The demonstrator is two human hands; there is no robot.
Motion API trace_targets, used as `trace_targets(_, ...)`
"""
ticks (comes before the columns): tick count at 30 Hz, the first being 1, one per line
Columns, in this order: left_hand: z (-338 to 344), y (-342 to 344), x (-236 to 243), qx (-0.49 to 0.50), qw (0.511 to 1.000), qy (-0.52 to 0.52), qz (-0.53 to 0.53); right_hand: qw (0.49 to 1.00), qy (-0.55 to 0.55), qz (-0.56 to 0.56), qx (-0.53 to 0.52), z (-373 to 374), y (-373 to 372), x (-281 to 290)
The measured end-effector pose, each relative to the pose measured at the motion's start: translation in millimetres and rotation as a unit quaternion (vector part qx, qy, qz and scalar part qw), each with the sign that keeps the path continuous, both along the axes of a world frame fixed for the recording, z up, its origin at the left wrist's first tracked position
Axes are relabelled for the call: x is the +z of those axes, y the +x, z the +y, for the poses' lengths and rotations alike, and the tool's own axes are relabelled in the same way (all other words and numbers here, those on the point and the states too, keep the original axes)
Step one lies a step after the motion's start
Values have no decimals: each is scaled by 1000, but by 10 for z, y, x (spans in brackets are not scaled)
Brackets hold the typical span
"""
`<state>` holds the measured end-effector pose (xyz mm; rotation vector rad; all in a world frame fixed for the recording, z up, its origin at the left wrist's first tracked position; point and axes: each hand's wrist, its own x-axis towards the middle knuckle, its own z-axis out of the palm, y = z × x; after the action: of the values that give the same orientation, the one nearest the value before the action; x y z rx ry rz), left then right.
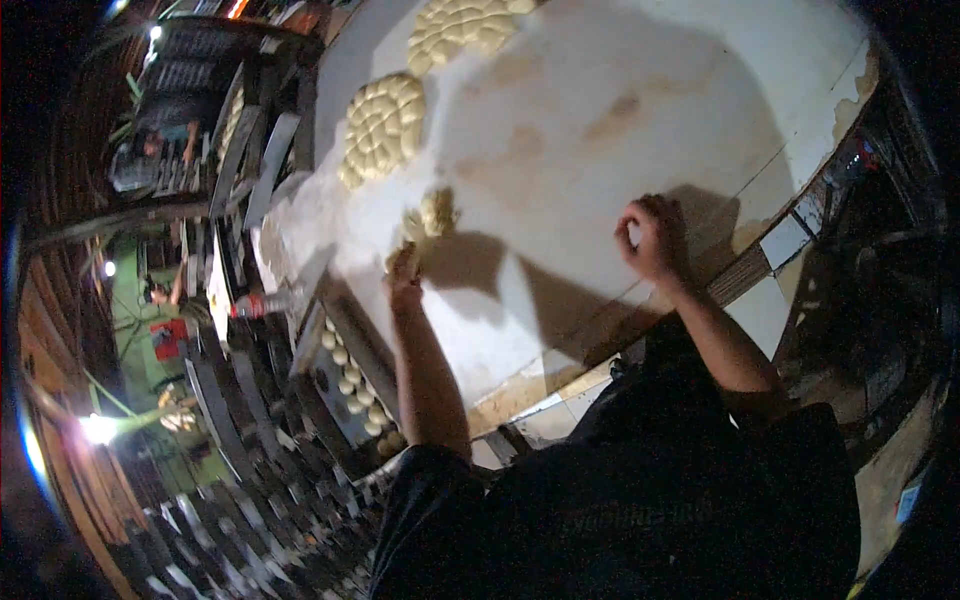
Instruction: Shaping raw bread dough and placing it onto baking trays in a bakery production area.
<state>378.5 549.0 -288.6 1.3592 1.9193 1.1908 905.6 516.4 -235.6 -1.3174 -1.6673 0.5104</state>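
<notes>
My left hand (404, 272) is at the left part of the white table (590, 170), its fingers closed on a pale piece of dough that shows only in part. Just beyond it lies a small heap of dough pieces (438, 213), somewhat blurred. My right hand (652, 242) is over the table near its front edge, fingers curled round into a ring with the thumb. Whatever may be inside that curl is hidden from me. Farther back sits a flat round of dough (385, 125) scored or divided into many pieces. A second such round (465, 30) lies beyond it.
Left of my left forearm, a dark tray (350, 385) holds rows of dough balls. Stacked dark trays or racks (230, 400) fill the lower left. A clear bottle with a red label (265, 303) stands left of the table. Other people (165, 290) are in the left background.
</notes>
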Motion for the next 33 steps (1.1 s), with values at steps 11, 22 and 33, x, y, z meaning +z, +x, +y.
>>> trace_targets(11, -1998, 1888, 541, -123, 866, -46, -482, 925, -255, 168, 224, -1326, -1941, -337)
trace_targets(22, -2185, 1647, 304, -41, 990, 55, -120, 937, -17, 337, -93, -912, -346, -227)
trace_targets(33, -624, 1650, 222, -72, 973, 63, 209, 984, 63, -157, 52, 712, -183, -162)
